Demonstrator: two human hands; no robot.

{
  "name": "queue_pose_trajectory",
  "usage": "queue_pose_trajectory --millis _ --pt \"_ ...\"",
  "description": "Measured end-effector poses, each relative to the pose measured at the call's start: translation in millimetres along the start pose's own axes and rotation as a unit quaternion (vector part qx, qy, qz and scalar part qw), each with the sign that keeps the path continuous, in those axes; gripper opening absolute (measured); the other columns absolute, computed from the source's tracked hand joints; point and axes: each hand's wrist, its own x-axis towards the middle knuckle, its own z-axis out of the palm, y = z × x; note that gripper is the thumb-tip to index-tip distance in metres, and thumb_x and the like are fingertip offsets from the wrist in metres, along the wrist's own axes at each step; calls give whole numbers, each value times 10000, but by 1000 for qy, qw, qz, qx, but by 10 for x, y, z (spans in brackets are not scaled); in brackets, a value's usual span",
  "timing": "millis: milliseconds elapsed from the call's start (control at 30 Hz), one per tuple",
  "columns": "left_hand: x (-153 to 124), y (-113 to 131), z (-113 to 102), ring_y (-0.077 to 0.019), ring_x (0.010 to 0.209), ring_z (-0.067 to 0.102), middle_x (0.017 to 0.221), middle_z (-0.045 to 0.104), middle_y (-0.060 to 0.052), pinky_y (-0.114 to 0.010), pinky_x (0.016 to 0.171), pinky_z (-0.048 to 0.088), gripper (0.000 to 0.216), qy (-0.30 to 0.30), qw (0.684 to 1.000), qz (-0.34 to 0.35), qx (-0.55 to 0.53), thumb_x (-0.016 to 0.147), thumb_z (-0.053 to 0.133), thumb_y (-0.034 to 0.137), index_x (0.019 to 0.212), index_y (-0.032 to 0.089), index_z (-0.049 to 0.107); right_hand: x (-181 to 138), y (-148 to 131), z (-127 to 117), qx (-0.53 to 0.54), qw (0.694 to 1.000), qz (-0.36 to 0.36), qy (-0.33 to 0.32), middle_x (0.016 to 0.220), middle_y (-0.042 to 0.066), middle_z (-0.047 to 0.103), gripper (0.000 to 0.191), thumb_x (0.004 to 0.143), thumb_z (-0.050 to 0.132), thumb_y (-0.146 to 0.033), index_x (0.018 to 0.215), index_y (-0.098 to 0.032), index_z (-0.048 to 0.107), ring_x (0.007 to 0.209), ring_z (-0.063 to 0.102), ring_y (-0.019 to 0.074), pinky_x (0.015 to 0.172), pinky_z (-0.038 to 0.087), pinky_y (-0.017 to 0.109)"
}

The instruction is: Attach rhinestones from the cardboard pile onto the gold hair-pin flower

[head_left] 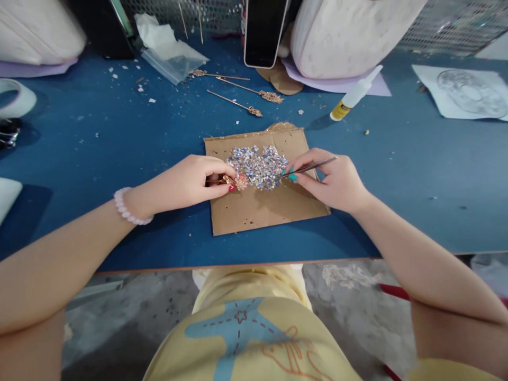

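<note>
My left hand (204, 180) is closed around a gold-coloured hairpin (228, 180) with a pink flower ornament (241, 181) at its end. That ornament sits at the left edge of a spread pile of small glittering rhinestones (257, 165). From the right, my right hand (325, 177) pinches slim metal tweezers (311, 165), whose tips point into the pile's right side. Whether the tips hold a stone is too small to tell. Under the stones lies a piece of brown cardboard (270, 209).
Several gold hairpins (238, 103) lie behind the cardboard, near a clear plastic bag (170, 61). A glue bottle (355, 95) with a yellow label stands to the right. A phone (265, 32) leans at the back. Tape (18, 98) is at far left, a printed sheet (464, 92) at far right.
</note>
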Motion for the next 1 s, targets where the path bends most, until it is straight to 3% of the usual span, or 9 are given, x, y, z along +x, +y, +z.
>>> queue_pose_trajectory --millis 1000 --pt "1 -6 0 -151 765 654 1055 818 -57 -254 663 444 374 2 1000 19 11 998 561 428 1148 205 821 -2 25 2 -4 999 -40 -3 977 41 825 112 918 632 -215 945 -196 739 805 795 169 771 639 315"
